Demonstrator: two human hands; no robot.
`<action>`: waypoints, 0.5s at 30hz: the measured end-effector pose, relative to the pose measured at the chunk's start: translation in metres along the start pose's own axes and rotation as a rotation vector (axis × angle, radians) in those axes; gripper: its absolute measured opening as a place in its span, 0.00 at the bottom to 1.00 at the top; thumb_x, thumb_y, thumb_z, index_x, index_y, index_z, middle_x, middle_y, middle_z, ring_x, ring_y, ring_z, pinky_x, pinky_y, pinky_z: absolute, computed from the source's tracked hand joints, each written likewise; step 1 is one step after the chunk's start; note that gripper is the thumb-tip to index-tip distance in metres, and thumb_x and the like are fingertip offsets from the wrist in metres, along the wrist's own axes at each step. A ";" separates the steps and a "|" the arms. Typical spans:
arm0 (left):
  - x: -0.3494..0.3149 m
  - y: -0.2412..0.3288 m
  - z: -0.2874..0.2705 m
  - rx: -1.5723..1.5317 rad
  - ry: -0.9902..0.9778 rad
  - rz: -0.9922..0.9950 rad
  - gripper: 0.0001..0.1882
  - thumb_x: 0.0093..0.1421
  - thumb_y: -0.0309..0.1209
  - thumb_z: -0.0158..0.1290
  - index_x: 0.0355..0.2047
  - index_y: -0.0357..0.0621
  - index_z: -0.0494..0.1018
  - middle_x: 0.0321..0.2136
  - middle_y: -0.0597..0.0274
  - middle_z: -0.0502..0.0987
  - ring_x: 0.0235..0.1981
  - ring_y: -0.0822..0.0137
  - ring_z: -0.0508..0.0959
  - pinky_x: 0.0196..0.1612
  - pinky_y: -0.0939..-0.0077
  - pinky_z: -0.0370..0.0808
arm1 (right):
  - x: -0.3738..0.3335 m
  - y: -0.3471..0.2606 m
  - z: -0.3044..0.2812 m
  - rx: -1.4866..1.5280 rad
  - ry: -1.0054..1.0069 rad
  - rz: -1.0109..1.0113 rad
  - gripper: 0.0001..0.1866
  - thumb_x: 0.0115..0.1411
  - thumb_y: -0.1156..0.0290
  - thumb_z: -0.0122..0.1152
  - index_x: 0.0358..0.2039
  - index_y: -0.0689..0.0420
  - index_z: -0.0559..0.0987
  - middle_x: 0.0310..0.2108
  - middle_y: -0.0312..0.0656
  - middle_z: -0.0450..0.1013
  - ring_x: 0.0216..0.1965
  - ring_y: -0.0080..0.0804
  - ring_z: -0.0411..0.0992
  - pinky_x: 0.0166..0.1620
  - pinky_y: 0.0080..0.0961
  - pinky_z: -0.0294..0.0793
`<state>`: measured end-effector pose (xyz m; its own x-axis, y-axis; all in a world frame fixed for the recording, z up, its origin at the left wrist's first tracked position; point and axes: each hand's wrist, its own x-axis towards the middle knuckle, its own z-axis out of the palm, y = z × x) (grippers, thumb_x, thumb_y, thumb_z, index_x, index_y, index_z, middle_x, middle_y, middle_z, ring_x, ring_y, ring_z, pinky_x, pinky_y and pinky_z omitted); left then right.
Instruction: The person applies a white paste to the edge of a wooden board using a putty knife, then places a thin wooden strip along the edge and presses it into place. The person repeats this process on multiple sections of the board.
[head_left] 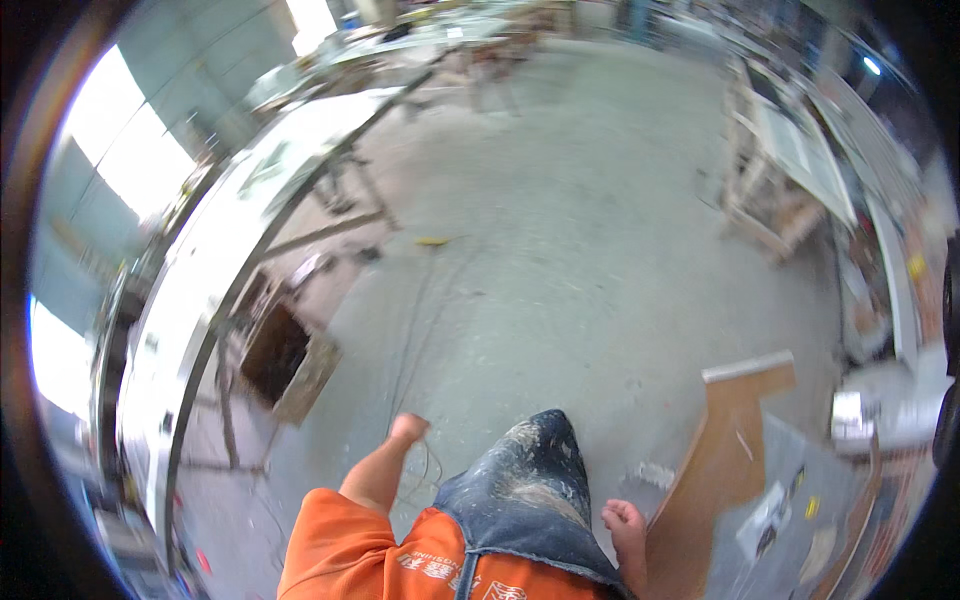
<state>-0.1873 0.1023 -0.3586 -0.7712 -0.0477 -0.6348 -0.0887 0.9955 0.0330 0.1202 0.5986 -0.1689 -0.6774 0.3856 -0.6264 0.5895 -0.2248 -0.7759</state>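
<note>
My left hand (pixel 408 428) hangs out in front of my orange sleeve, its fingers curled in, and I see nothing in it. A thin cord (pixel 430 468) loops on the floor just below that hand; the picture is too blurred to show any contact. On the other side, my right hand (pixel 625 522) is held low with its fingers curled into a loose fist, also with nothing visible in it. Between the two hands spreads my dark apron (pixel 525 480), smeared with pale marks. Nearest to my right hand is a brown board (pixel 715 455) with a pale edge strip.
A long pale worktable (pixel 215 245) runs along the left, with an open box (pixel 290 365) below it. A yellow object (pixel 432 241) lies on the grey floor (pixel 560 190) ahead. A wooden trestle (pixel 770 190) carries panels at the right. Beside the board lies a clear-plastic packet (pixel 765 522).
</note>
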 end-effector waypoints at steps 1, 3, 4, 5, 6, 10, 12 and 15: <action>-0.019 -0.032 -0.002 -0.450 0.223 -0.270 0.19 0.56 0.42 0.57 0.40 0.42 0.83 0.38 0.52 0.84 0.41 0.54 0.84 0.46 0.59 0.78 | 0.023 0.006 -0.003 -0.076 -0.035 -0.038 0.16 0.57 0.72 0.66 0.46 0.64 0.79 0.38 0.39 0.79 0.39 0.25 0.75 0.45 0.24 0.75; -0.064 -0.055 0.008 -1.034 0.426 -0.544 0.14 0.55 0.36 0.57 0.35 0.38 0.83 0.26 0.51 0.83 0.27 0.57 0.83 0.32 0.61 0.78 | 0.054 -0.030 -0.021 -0.171 -0.098 -0.108 0.15 0.58 0.73 0.66 0.45 0.64 0.79 0.38 0.39 0.78 0.39 0.24 0.75 0.46 0.23 0.75; -0.082 -0.048 -0.009 -1.285 0.497 -0.597 0.12 0.56 0.34 0.55 0.28 0.37 0.80 0.17 0.54 0.77 0.18 0.61 0.77 0.22 0.62 0.72 | 0.070 -0.051 -0.010 -0.198 -0.101 -0.149 0.14 0.58 0.74 0.65 0.45 0.64 0.79 0.37 0.39 0.78 0.39 0.24 0.75 0.46 0.23 0.75; -0.103 -0.073 0.011 -1.353 0.469 -0.649 0.11 0.60 0.35 0.53 0.32 0.40 0.78 0.20 0.59 0.76 0.18 0.64 0.73 0.20 0.64 0.69 | 0.085 -0.065 0.001 -0.188 -0.165 -0.168 0.13 0.59 0.75 0.65 0.44 0.63 0.79 0.37 0.37 0.78 0.38 0.22 0.74 0.45 0.22 0.75; -0.119 -0.101 0.033 -1.417 0.438 -0.688 0.11 0.63 0.37 0.50 0.37 0.43 0.77 0.23 0.64 0.74 0.17 0.68 0.70 0.19 0.65 0.66 | 0.097 -0.078 0.016 -0.189 -0.200 -0.195 0.13 0.59 0.74 0.65 0.44 0.63 0.79 0.36 0.37 0.77 0.37 0.22 0.74 0.42 0.21 0.74; -0.158 -0.117 0.150 -1.059 -0.160 -0.777 0.20 0.66 0.40 0.48 0.50 0.41 0.75 0.42 0.52 0.80 0.34 0.55 0.81 0.27 0.56 0.76 | 0.133 -0.117 0.076 -0.200 -0.330 -0.221 0.13 0.59 0.74 0.64 0.44 0.63 0.78 0.34 0.36 0.78 0.33 0.21 0.74 0.36 0.19 0.73; -0.161 -0.054 0.154 -1.268 -0.131 -1.019 0.14 0.61 0.38 0.57 0.31 0.37 0.78 0.25 0.53 0.79 0.21 0.58 0.78 0.23 0.58 0.76 | 0.147 -0.127 0.099 -0.253 -0.344 -0.197 0.12 0.59 0.75 0.64 0.44 0.63 0.78 0.33 0.37 0.78 0.32 0.21 0.74 0.36 0.19 0.73; -0.146 -0.032 0.149 -1.382 -0.173 -1.060 0.15 0.62 0.39 0.57 0.37 0.37 0.78 0.28 0.53 0.80 0.25 0.57 0.80 0.25 0.59 0.77 | 0.173 -0.138 0.151 -0.327 -0.437 -0.121 0.13 0.59 0.75 0.64 0.44 0.64 0.78 0.34 0.38 0.78 0.32 0.21 0.74 0.36 0.19 0.74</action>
<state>0.0221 0.0899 -0.3821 0.0321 -0.4743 -0.8798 -0.9609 -0.2569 0.1035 -0.1447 0.5614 -0.1812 -0.8274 -0.0316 -0.5607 0.5544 0.1140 -0.8244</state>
